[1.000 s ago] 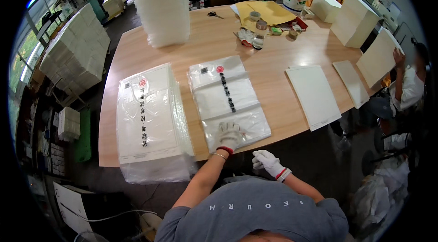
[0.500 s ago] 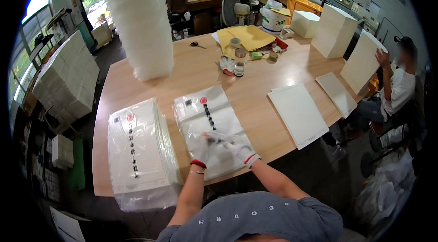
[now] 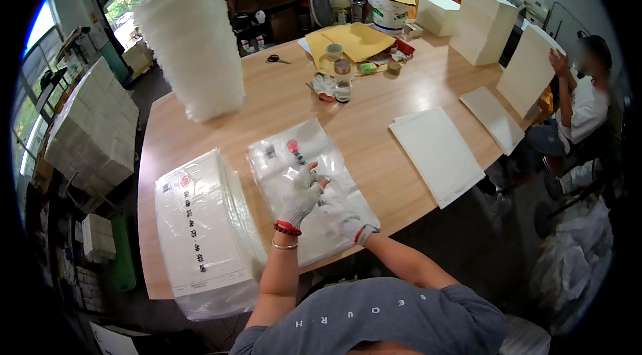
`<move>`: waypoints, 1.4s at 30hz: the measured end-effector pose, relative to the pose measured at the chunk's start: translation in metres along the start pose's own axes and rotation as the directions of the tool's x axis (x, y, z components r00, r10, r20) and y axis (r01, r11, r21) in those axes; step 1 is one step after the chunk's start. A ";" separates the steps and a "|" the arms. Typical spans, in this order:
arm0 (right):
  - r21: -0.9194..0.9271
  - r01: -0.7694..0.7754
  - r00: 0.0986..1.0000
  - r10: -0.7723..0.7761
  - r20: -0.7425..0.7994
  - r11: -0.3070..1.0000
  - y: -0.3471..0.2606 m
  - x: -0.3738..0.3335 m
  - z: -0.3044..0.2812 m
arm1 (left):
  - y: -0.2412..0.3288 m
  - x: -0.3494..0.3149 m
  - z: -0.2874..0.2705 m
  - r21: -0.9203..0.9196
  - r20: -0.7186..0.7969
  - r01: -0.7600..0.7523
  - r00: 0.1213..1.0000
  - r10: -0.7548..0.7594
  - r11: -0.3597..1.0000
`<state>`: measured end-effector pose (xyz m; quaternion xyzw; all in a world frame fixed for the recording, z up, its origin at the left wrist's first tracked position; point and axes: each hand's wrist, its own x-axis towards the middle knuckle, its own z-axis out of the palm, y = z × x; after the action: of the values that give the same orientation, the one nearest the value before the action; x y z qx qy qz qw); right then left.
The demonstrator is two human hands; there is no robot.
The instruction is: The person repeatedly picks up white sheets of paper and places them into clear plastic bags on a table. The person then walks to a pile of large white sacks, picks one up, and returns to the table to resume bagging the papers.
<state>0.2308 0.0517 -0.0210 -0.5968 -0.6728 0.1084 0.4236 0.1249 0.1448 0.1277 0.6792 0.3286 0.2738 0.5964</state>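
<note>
A clear plastic bag with dark print and a red round mark (image 3: 271, 178) lies flat on the table before me, with white sheets in or under it. My left hand (image 3: 301, 198), in a white knit glove with bare fingertips showing, is over the middle of the bag. Its index finger and thumb stand apart, and I see nothing held. Close beside it, my right hand (image 3: 346, 218), also gloved, rests low over the bag's right half; its fingers blend into the white plastic. To the left stands a stack of filled bags (image 3: 200, 221) with similar print.
A tall pile of clear plastic bags (image 3: 194, 47) stands at the far left of the table (image 3: 274, 91). Scissors (image 3: 277, 59), a jar (image 3: 342, 81), gloves (image 3: 324, 86) and yellow envelopes (image 3: 354, 41) lie farther back. White sheets (image 3: 438, 154) lie right; a co-worker (image 3: 582, 94) holds a paper stack.
My left hand has moved up and to the right over the bag, its index finger now raised. My right hand has shifted slightly left and nearer. The whole view has tilted a little.
</note>
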 end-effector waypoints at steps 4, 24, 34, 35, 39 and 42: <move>0.217 -0.275 0.948 0.227 0.221 0.937 -0.019 -0.059 -0.069 | -0.011 -0.021 0.013 0.441 -0.021 -0.084 0.994 0.104 0.894; -0.566 -0.324 0.945 0.237 -0.223 0.758 0.104 -0.158 -0.294 | -0.057 -0.090 0.204 0.023 0.643 0.067 0.763 -0.066 0.997; 0.191 -0.482 0.833 0.515 -0.202 0.855 -0.009 -0.187 -0.251 | -0.092 -0.071 0.180 -0.124 0.577 0.618 0.681 -0.451 0.776; 0.523 -0.580 0.689 0.718 -0.094 0.625 0.014 -0.208 -0.246 | -0.065 -0.075 0.168 0.022 0.581 0.552 0.672 -0.460 0.834; 0.824 -0.417 0.583 0.808 -0.080 0.382 0.018 -0.208 -0.175 | -0.015 -0.097 0.179 0.581 0.490 -0.057 0.821 -0.293 0.812; 0.676 -0.556 0.528 0.834 -0.163 0.484 -0.041 -0.157 -0.137 | -0.031 -0.142 0.195 0.812 0.512 -0.424 0.847 -0.143 0.401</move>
<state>0.2860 -0.1487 0.0213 -0.6816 -0.1709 0.3141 0.6385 0.1804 -0.0859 0.0725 0.9628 0.1926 -0.0853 0.1691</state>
